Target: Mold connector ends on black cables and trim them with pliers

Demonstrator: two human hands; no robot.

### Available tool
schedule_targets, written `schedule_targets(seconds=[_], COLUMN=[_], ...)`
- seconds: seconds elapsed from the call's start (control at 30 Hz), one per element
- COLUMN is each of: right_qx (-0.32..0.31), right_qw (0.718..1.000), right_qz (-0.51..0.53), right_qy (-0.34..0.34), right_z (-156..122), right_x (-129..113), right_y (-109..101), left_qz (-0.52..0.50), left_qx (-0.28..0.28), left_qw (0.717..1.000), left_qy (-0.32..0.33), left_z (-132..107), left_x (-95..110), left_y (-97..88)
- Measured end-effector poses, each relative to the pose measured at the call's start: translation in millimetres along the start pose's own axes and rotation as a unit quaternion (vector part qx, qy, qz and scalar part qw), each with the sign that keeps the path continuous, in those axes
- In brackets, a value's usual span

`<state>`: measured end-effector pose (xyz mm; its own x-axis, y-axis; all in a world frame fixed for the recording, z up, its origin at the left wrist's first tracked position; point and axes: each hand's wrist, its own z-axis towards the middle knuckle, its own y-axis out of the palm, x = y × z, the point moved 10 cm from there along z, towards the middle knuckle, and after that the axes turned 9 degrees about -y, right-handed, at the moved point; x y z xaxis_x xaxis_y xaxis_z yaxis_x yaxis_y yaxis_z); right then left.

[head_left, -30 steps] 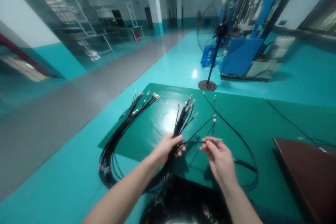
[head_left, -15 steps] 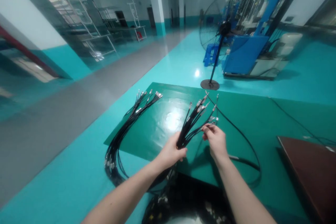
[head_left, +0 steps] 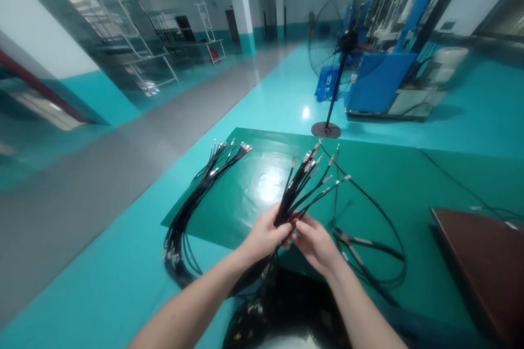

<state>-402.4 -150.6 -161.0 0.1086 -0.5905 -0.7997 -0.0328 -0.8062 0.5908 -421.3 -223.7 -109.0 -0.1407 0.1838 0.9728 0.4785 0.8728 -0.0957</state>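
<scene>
My left hand is closed round a bundle of black cables, whose metal-tipped ends fan upward and to the right. My right hand is at the lower right of this bundle, its curled fingers closed on cables close to my left thumb. Its fingertips are partly hidden. A pair of pliers with dark handles lies on the green mat, to the right of my right hand. Another bundle of black cables with metal ends curves over the mat's left edge.
A brown board-like object is at the right of the mat. A thin black cable loops near the pliers. Beyond the mat stand a black pedestal fan and a blue machine. A dark, shiny object is below my hands.
My right hand has moved down and left, from the cable ends to the bundle beside my left hand. The pliers now show more fully. The cable ends on the right are more spread.
</scene>
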Motion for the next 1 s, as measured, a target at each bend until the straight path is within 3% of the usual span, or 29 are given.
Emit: schedule_targets(seconds=[0.07,0.2,0.37,0.43,0.53,0.67,0.73,0.9,1.0], right_qx=[0.012,0.078,0.127,0.119,0.064,-0.024,-0.045,0.008,-0.035], right_qw=[0.999,0.996,0.989,0.993,0.977,0.927,0.902,0.819,0.779], right_qz=[0.033,0.043,0.069,-0.010,-0.201,-0.370,-0.418,-0.525,-0.579], right_qy=[-0.006,-0.008,-0.040,-0.020,0.019,-0.050,-0.096,-0.231,-0.238], right_z=[5,11,-15,-23,-24,-9,-5,-10,-9], right_x=[2,-3,-43,-51,-46,-30,-22,-30,-26], right_y=[2,-21,-57,-58,-34,20,37,53,69], left_qz=[0.019,0.010,-0.238,-0.297,-0.344,-0.362,-0.364,-0.366,-0.388], left_qx=[0.032,0.125,0.135,0.128,0.092,0.032,0.036,0.063,0.069], left_qw=[0.999,0.991,0.962,0.945,0.929,0.924,0.924,0.922,0.910], left_qy=[0.017,0.042,-0.021,-0.055,-0.098,-0.121,-0.115,-0.114,-0.127], left_z=[-1,-3,12,19,26,27,26,28,29], left_x=[4,13,17,18,13,4,1,-5,-11], left_y=[-7.3,-34.8,-69.8,-73.1,-57.3,-26.8,-25.4,-35.1,-36.9])
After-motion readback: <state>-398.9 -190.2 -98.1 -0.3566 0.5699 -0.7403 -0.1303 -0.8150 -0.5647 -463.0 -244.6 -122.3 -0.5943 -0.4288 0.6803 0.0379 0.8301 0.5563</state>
